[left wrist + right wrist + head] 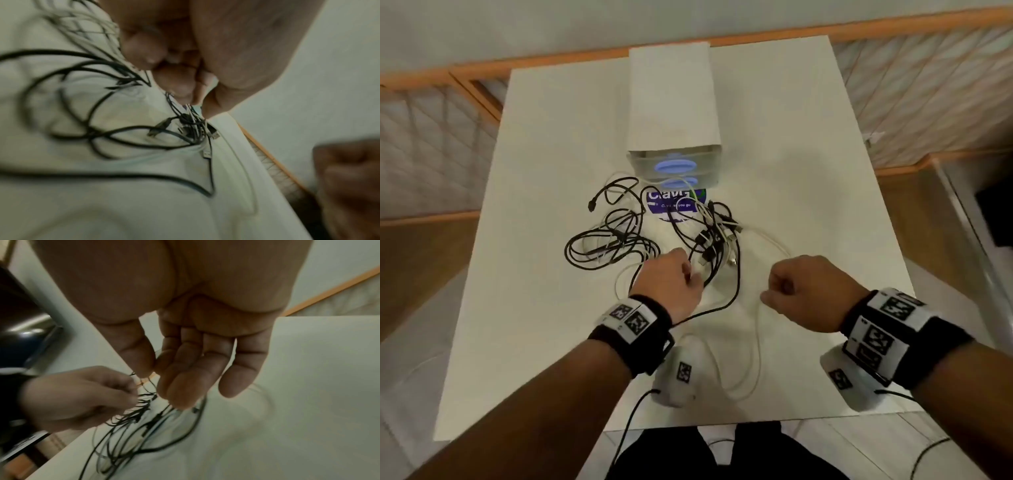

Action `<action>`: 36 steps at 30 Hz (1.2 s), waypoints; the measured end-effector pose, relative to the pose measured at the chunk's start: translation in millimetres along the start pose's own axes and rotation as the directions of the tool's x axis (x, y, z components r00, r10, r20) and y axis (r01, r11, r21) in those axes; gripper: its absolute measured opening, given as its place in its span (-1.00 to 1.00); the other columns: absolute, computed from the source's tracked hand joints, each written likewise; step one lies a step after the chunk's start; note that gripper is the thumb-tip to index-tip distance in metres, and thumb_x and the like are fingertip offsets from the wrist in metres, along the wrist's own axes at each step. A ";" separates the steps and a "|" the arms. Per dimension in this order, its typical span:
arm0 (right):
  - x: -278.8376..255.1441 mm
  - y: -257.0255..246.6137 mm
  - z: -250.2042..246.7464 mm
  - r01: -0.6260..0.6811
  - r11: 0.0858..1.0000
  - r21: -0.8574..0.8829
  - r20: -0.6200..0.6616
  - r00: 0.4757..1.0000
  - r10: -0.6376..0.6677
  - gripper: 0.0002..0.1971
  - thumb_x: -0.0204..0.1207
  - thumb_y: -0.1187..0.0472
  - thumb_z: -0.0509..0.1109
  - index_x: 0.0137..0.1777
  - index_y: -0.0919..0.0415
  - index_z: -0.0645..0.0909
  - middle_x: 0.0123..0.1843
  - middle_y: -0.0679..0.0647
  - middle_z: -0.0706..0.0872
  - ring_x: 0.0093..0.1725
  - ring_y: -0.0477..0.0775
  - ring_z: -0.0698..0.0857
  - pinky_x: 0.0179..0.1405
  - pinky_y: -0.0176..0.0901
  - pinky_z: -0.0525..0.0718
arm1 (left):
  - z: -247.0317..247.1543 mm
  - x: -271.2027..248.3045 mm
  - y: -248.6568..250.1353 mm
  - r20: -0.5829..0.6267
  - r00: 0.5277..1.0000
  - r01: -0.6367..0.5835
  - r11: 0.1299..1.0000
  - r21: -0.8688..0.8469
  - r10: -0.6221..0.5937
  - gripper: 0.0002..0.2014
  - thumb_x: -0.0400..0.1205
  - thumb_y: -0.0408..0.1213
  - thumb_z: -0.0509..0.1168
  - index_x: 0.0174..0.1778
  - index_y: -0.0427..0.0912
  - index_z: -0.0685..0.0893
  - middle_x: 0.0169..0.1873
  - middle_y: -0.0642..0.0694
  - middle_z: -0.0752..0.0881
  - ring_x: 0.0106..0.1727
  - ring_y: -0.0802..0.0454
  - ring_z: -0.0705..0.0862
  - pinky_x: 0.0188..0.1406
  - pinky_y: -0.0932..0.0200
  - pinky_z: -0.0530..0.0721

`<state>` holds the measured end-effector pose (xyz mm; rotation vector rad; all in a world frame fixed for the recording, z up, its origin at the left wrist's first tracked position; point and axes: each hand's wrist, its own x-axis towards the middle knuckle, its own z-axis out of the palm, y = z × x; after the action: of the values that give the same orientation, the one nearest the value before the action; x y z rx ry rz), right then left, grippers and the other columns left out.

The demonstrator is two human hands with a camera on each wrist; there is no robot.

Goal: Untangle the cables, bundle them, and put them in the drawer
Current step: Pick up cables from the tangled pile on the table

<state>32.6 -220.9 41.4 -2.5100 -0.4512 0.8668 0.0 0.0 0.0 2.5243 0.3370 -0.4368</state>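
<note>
Now the cables (654,236) lie in one tangled heap on the white table (544,308), just in front of the drawer unit (674,113), which stands at the far middle of the table with its drawers shut. Black loops spread to the left of the unit's front, and a knot of black and white plugs (717,236) lies a little to the right of it; a blue sticker (674,204) shows on the table under the cables, touching the unit's foot. The left hand (674,284) is on the near edge of the heap, nearer to the person than the unit, and its fingers (174,81) are curled and pinch some strands of the tangle; which cable exactly I cannot tell, because the picture is blurred there. The right hand (804,291) is beside the heap, further to the right, with its fingers curled in the head view; its thumb (139,353) and first finger meet in the wrist view, and a thin white cable (758,339) runs from this pinch down toward the near edge of the table, so the hand seems to hold it, while the other fingers hang loosely. Both wrists carry black bands (640,335) with printed markers.
</note>
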 end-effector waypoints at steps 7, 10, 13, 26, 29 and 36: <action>35.2 -29.7 17.0 0.151 0.984 -0.098 0.012 0.988 -0.151 -0.79 0.51 0.03 0.41 -0.34 0.01 0.53 -0.42 -0.15 0.55 -0.39 -0.19 0.49 -0.34 -0.23 0.45 | 11.8 31.8 2.5 0.117 0.982 0.120 0.964 0.236 -0.151 -0.79 0.58 -0.07 0.34 -0.02 -0.10 0.52 -0.18 -0.05 0.54 -0.14 -0.07 0.53 -0.18 0.07 0.56; 48.9 -33.2 24.6 0.179 0.981 -0.068 -0.040 0.982 -0.182 -0.93 0.47 0.12 0.41 -0.22 0.02 0.59 -0.37 -0.16 0.58 -0.34 -0.08 0.57 -0.30 -0.23 0.50 | 5.4 32.5 2.0 0.060 0.990 0.110 0.965 0.236 -0.127 -0.78 0.55 -0.03 0.33 -0.13 -0.10 0.50 -0.32 -0.01 0.50 -0.19 -0.10 0.53 -0.21 0.08 0.55; 64.6 -35.5 33.0 0.265 0.964 0.038 -0.247 0.937 -0.248 -0.75 0.41 0.33 0.40 0.08 0.15 0.67 -0.12 -0.03 0.68 -0.21 -0.06 0.59 -0.17 -0.31 0.52 | -5.1 27.4 6.8 -0.085 0.995 -0.030 0.984 0.177 0.046 -0.81 0.53 -0.05 0.31 -0.19 -0.10 0.54 -0.40 0.01 0.55 -0.25 -0.12 0.54 -0.24 0.09 0.54; 89.1 -36.7 27.4 0.179 0.896 0.406 -0.342 0.939 -0.032 -0.81 0.42 0.27 0.25 -0.35 0.21 0.65 -0.51 -0.05 0.65 -0.53 -0.15 0.57 -0.49 -0.25 0.49 | -2.5 53.1 27.4 -0.352 0.901 -0.392 0.823 -0.411 0.253 -0.75 0.55 0.02 0.35 -0.04 -0.06 0.75 -0.14 0.01 0.71 -0.14 0.20 0.67 -0.13 0.41 0.60; 88.2 -35.2 23.0 0.196 0.873 0.446 -0.341 0.939 -0.037 -0.82 0.42 0.29 0.25 -0.33 0.20 0.65 -0.50 -0.05 0.65 -0.53 -0.12 0.55 -0.50 -0.26 0.49 | 2.9 58.8 29.4 -0.251 0.911 -0.404 0.834 -0.377 0.328 -0.54 0.65 0.12 0.14 -0.18 -0.18 0.74 -0.22 -0.04 0.72 -0.18 0.14 0.68 -0.16 0.39 0.55; 94.4 -38.3 19.2 0.246 0.914 0.324 -0.409 0.907 -0.099 -0.89 0.52 0.26 0.44 -0.22 0.08 0.72 -0.34 -0.21 0.63 -0.42 -0.13 0.57 -0.31 -0.25 0.51 | -2.3 60.3 39.9 -0.248 0.968 -0.208 0.669 -0.714 0.035 -0.59 0.80 -0.13 0.13 -0.05 -0.27 0.83 -0.18 0.02 0.85 -0.11 0.20 0.80 -0.05 0.26 0.72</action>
<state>85.1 -141.5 0.3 -2.1724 -0.3374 0.3309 68.8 -22.5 -1.7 1.7619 0.3342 0.0507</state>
